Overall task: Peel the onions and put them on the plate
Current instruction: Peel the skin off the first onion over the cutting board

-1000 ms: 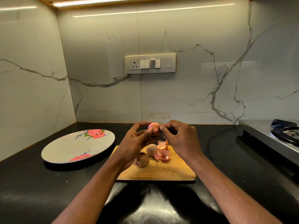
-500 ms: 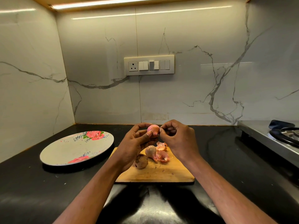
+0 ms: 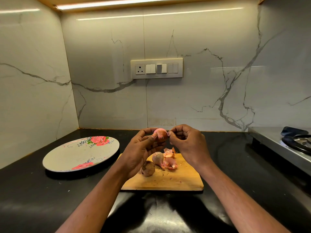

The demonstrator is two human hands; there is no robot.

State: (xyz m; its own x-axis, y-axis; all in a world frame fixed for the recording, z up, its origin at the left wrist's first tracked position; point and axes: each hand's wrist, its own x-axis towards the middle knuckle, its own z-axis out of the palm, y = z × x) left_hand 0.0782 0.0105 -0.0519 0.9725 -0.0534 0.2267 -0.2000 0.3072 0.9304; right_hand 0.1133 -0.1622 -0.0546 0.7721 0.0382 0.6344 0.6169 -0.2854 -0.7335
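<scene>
My left hand (image 3: 140,150) grips a small onion (image 3: 161,135) above the wooden cutting board (image 3: 170,181); the onion is pink on top with brown skin on its front. My right hand (image 3: 186,144) pinches a strip of skin at the onion's right side. On the board lie a pale onion (image 3: 158,158) and a darker brown onion (image 3: 148,169), with loose pink peels (image 3: 170,161) beside them. A flowered plate (image 3: 80,153) sits to the left of the board with nothing on it.
The black counter (image 3: 42,195) meets marble walls at the back and left. A steel gas stove (image 3: 286,145) stands at the right edge. A switch panel (image 3: 156,68) is mounted on the back wall.
My right hand has pulled slightly away to the right, drawing skin off the onion. The onion has turned in my left hand, showing more brown skin. The view has shifted slightly.
</scene>
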